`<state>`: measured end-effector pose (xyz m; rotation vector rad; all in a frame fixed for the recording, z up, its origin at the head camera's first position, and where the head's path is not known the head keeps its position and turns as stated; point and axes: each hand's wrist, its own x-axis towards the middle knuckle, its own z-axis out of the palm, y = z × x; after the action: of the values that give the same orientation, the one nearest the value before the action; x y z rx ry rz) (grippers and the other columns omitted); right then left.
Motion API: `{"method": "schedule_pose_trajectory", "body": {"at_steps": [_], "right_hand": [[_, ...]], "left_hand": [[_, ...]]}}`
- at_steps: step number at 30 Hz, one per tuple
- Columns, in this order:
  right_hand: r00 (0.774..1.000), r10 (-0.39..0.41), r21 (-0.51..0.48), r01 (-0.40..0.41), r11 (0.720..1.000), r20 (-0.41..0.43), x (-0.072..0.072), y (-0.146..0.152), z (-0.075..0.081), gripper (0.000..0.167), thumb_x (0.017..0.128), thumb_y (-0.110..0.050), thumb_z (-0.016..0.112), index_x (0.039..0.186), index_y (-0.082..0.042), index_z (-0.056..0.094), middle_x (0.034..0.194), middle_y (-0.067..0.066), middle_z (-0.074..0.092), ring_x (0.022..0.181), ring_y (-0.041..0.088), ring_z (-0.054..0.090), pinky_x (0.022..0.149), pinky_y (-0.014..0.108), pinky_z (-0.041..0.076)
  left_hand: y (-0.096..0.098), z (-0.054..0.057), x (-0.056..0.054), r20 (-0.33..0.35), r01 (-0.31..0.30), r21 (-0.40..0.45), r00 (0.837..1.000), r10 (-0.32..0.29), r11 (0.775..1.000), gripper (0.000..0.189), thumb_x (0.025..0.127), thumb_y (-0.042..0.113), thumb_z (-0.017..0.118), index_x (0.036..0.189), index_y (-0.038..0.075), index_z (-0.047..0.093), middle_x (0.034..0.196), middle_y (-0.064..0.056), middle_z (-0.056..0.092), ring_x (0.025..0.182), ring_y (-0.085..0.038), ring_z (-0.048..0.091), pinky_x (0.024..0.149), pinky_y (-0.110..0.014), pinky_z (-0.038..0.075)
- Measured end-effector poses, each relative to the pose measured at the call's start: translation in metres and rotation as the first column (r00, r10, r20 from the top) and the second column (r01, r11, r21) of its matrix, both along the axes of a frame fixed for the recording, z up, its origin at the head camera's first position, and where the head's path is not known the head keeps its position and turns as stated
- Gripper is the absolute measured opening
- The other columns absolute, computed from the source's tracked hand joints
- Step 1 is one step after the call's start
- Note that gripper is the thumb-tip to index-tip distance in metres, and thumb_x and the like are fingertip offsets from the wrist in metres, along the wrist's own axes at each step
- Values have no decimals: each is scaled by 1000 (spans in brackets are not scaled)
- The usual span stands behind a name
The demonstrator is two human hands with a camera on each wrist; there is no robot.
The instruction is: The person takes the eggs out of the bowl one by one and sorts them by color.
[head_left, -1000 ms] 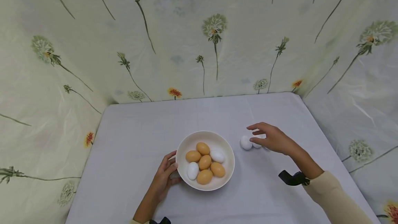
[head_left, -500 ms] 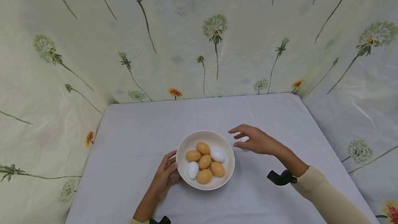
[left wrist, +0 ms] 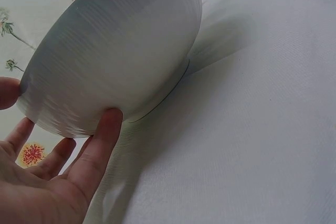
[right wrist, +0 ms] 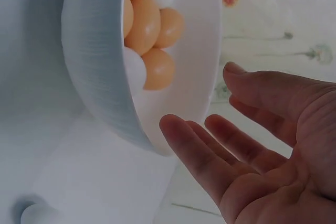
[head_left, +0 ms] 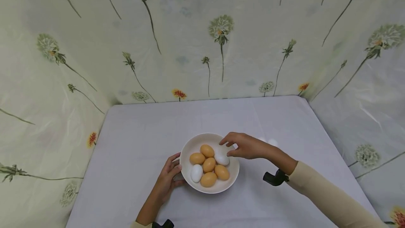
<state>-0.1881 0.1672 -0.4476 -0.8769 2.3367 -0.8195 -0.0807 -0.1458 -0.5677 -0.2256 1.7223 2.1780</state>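
A white bowl (head_left: 235, 173) holds several brown eggs (head_left: 209, 164) and two white eggs, one white egg (head_left: 197, 173) at the left and another (head_left: 222, 158) at the right. My left hand (head_left: 166, 182) grips the bowl's left side, its fingertips against the rim and outer wall; the left wrist view shows them on the ribbed outside. Over the bowl's right rim hovers my right hand (head_left: 248, 146), fingers parted and nothing between them, as the right wrist view confirms. It partly covers the right-hand white egg from the head view.
Beyond my right wrist, more white eggs (head_left: 272, 142) lie on the white-covered table (head_left: 142, 133), partly hidden by the arm. Flower-printed sheets (head_left: 190, 45) hang at the back and sides. A black wrist mount (head_left: 275, 178) sits on the right cuff.
My right hand has moved left from above the loose white eggs to the bowl's right rim, carrying nothing visible. The left hand and bowl have stayed in place.
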Motion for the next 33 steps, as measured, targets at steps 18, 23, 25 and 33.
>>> {"method": "schedule_pose_trajectory", "body": {"at_steps": [18, 23, 25, 33], "right_hand": [[988, 154, 109, -152, 982, -9, -6, -24, -19, 32, 88, 3, 69, 119, -8, 71, 123, 7, 65, 117, 31, 62, 97, 44, 54], [978, 203, 125, -195, 973, -52, -7, -27, -24, 34, 86, 9, 66, 116, -6, 73, 118, 6, 67, 116, 28, 62, 99, 44, 52], [976, 208, 132, -199, 971, -57, -8, -29, -26, 34, 85, 10, 66, 114, -7, 73, 116, 6, 67, 114, 25, 61, 99, 43, 52], [966, 241, 169, -224, 960, -89, -9, -36, -33, 32, 81, 12, 69, 103, -10, 76, 108, 2, 68, 106, 17, 61, 95, 34, 53]], "left_hand": [[1, 0, 1, 2, -1, 3, 1000, 1, 1000, 57, 100, 28, 58, 152, 21, 35, 153, -20, 41, 127, -32, 58, 88, -48, 58], [2, 2, 1, -6, -3, -9, 1000, 3, 1000, 57, 100, 28, 58, 152, 21, 35, 153, -20, 41, 128, -34, 57, 89, -49, 58], [1, 3, 2, -7, -2, -11, 1000, 2, 1000, 57, 100, 28, 58, 152, 21, 35, 153, -20, 41, 128, -35, 57, 89, -49, 58], [1, 3, 1, 2, 3, -4, 1000, -3, 1000, 56, 101, 27, 57, 152, 21, 34, 154, -20, 40, 129, -35, 56, 90, -50, 57]]}}
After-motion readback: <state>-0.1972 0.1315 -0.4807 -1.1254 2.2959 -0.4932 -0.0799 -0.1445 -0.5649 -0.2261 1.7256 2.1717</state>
